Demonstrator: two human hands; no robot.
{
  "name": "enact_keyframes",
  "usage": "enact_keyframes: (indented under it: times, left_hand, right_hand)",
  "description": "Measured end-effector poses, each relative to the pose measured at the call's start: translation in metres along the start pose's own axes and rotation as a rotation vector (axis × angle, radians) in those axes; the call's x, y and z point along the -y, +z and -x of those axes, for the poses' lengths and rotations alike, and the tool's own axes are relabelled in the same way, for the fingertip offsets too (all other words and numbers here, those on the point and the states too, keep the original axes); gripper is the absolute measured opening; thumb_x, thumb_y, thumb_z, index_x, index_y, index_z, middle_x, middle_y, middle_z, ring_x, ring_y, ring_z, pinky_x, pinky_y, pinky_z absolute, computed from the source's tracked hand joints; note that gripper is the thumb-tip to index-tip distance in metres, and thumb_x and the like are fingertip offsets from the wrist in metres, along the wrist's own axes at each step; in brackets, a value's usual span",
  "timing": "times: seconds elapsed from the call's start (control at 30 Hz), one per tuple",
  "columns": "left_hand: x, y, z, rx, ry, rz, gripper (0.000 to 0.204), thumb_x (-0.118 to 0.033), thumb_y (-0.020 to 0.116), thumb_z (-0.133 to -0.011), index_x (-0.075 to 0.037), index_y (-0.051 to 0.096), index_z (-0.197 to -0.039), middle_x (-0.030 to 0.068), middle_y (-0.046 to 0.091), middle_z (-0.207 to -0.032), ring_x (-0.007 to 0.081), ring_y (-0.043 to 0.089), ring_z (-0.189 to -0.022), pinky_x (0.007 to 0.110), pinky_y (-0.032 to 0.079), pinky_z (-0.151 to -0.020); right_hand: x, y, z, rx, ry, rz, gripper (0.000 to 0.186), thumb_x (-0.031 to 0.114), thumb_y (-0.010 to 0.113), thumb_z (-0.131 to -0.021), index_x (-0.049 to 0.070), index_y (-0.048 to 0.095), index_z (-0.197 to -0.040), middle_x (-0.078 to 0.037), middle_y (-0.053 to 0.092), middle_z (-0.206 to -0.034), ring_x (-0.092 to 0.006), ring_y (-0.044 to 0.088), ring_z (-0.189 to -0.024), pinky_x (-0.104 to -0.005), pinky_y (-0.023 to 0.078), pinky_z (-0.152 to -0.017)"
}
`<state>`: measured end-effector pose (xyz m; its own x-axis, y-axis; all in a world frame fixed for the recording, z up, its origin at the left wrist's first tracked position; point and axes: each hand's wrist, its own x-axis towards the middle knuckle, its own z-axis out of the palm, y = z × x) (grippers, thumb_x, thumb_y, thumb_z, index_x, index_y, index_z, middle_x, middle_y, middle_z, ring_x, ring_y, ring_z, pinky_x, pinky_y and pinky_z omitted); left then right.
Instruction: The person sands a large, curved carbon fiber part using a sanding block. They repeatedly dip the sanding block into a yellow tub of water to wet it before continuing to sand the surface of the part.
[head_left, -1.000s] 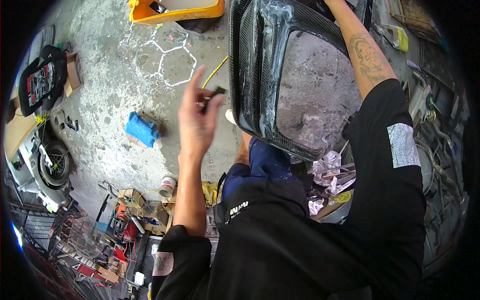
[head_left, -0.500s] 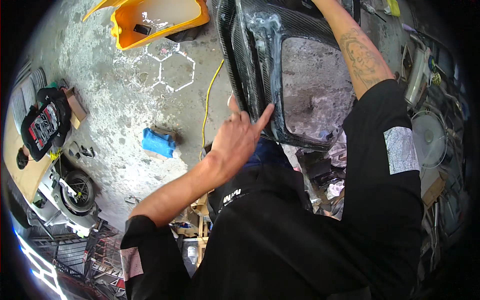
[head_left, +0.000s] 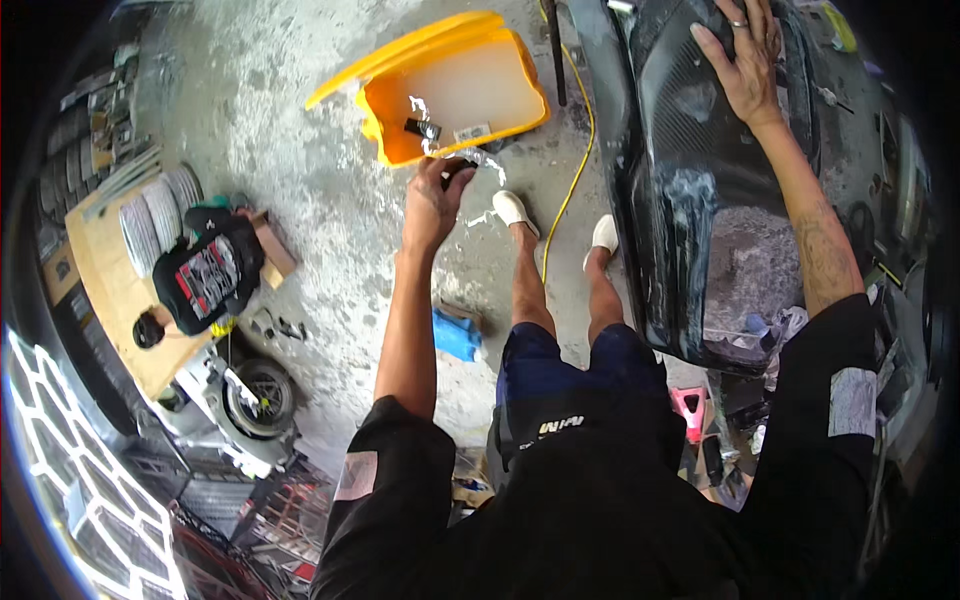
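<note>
A black carbon-fibre car body panel (head_left: pixel 670 130) with a large opening stands at the right, its surface wet with whitish smears. My right hand (head_left: pixel 750 75) rests on the panel's far part, fingers spread, with a ring on one finger. My left hand (head_left: pixel 432 205) is closed near the near edge of an open yellow bin (head_left: pixel 528 62). Something small and dark shows at its fingertips, too unclear to name. The bin holds cloudy liquid, with a black block (head_left: pixel 422 128) in it at the left.
A yellow cable (head_left: pixel 590 125) runs along the stained concrete floor beside my feet. Behind the left forearm lies a blue cloth bundle (head_left: pixel 456 335). Another person (head_left: pixel 208 270) bends over a wooden board (head_left: pixel 105 245) at the left, near a wheel (head_left: pixel 262 397). A pink tool (head_left: pixel 690 408) lies below the panel.
My left hand has left the panel, moved to the bin and closed. The right hand, out of view before, now shows on the panel. The view has shifted left, revealing my legs and more of the bin.
</note>
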<state>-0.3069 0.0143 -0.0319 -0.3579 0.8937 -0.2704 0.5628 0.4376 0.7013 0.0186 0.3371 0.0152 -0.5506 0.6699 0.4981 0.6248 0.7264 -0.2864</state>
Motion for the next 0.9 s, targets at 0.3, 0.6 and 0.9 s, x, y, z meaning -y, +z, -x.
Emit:
enact_keyframes:
  times: [0.3,0.6,0.9]
  left_hand:
    - [0.272,0.105,-0.238,0.075,0.117,-0.065,0.015,-0.017,0.076,-0.093,-0.007,0.076,-0.103,0.0151,0.072,-0.108,0.0317,0.071,-0.099,0.043,0.057,-0.086]
    - [0.451,0.138,-0.305,0.619,0.33,-1.055,0.018,-0.013,0.059,-0.094,-0.005,0.075,-0.097,0.0152,0.075,-0.101,0.0311,0.071,-0.092,0.041,0.054,-0.08]
    - [0.14,0.041,-0.187,-0.153,0.228,0.152,0.027,-0.019,0.077,-0.098,0.001,0.074,-0.114,0.0113,0.073,-0.105,0.0211,0.07,-0.095,0.036,0.056,-0.081]
  right_hand:
    - [-0.012,0.017,0.001,0.084,-0.091,-0.022,0.063,0.054,0.062,-0.1,0.012,0.056,-0.145,-0.026,0.027,-0.168,-0.0486,0.022,-0.155,-0.0564,0.015,-0.126]
    - [-0.019,0.02,-0.015,0.068,-0.157,-0.048,0.067,0.05,0.069,-0.096,0.01,0.054,-0.148,-0.028,0.022,-0.169,-0.0474,0.018,-0.157,-0.054,0.016,-0.127]
    - [0.001,0.009,-0.005,0.148,-0.027,0.038,0.064,0.051,0.07,-0.095,0.019,0.055,-0.147,-0.021,0.024,-0.171,-0.046,0.02,-0.157,-0.0564,0.017,-0.126]
